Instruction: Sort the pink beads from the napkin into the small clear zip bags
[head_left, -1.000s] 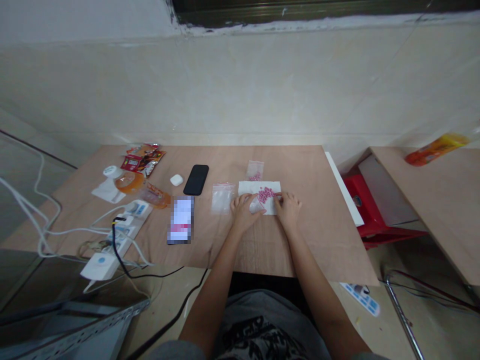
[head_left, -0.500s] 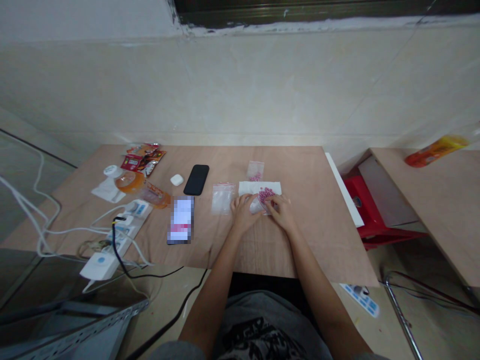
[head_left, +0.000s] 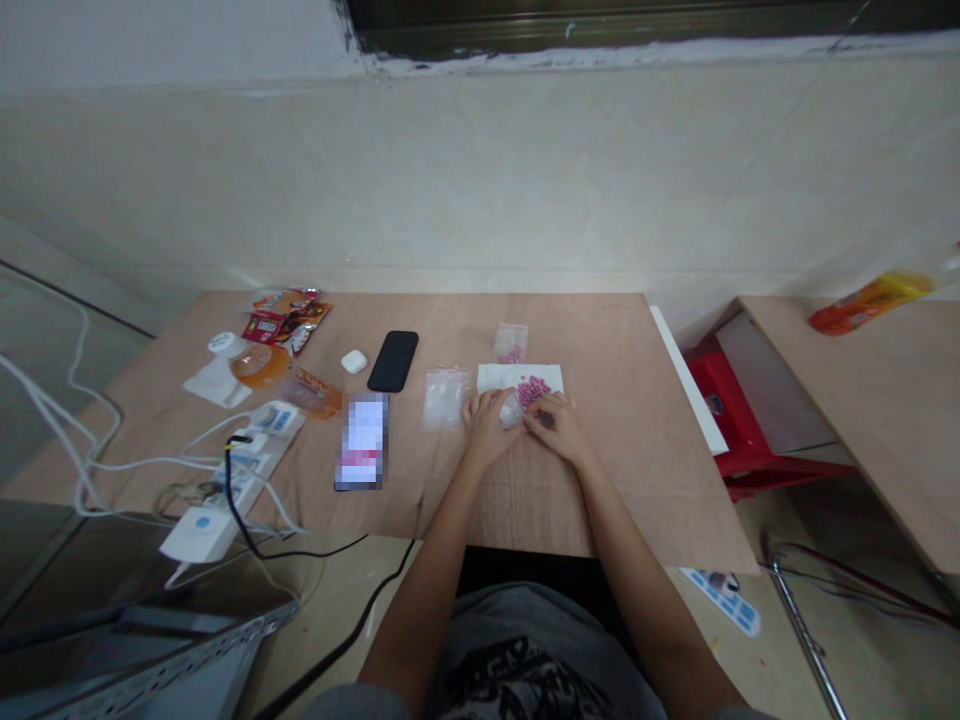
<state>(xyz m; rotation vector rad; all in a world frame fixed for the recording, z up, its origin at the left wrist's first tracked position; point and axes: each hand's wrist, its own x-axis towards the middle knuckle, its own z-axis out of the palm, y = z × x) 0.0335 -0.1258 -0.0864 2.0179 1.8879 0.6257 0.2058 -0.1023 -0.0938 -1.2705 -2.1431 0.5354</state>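
Observation:
Pink beads [head_left: 534, 389] lie in a pile on a white sheet of paper [head_left: 496, 375] in the middle of the table. My left hand [head_left: 489, 425] is closed on a small clear plastic bag [head_left: 511, 411] at the paper's near edge. Close by on the right is my right hand [head_left: 556, 423], its thumb and forefinger pinched together at the bag, below the pile. Whatever sits between those fingertips is too small to make out. Beyond the paper rests a clear zip bag [head_left: 511, 342] with pink beads inside. Clear zip bags [head_left: 445, 398] lie left of my left hand.
To the left are a black phone [head_left: 394, 361], a lit phone [head_left: 363, 440], a white case [head_left: 354, 361], an orange drink bottle [head_left: 286, 379], red snack packets [head_left: 285, 320] and a power strip [head_left: 232, 480] with cables. A red stool [head_left: 724, 410] stands beyond the table's right edge.
My right hand has moved slightly left and nearer to me, from the bead pile to the plastic bag. My left hand keeps its place.

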